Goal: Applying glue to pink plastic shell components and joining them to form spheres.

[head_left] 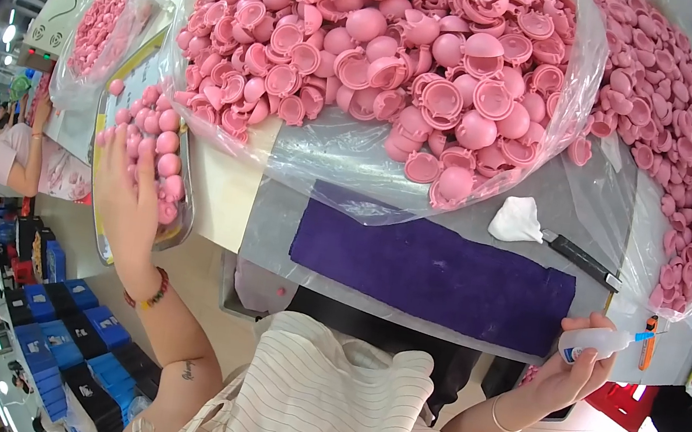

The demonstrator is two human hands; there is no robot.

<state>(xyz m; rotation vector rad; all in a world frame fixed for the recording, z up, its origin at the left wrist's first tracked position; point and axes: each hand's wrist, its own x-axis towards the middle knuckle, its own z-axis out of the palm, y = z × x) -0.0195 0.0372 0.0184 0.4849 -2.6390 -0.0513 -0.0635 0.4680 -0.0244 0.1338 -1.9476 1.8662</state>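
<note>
My left hand point(126, 194) lies flat with fingers spread on pink balls point(163, 142) in a shallow metal tray point(181, 233) at the left edge of the grey table point(469, 220). My right hand point(577, 368) grips a small white glue bottle point(598, 342) with a blue tip, held at the table's near right edge. A dark purple cloth point(435, 277) is spread on the table between my hands. Behind it a clear plastic bag point(345, 163) holds a large heap of pink half-shells point(386, 54).
A white rag point(515, 220) and a black utility knife point(583, 260) lie right of the heap. More bagged pink shells point(683, 148) sit at the right and at the far left point(106, 19). Another person point(19, 152) sits far left. Blue and black crates point(72, 337) stand below.
</note>
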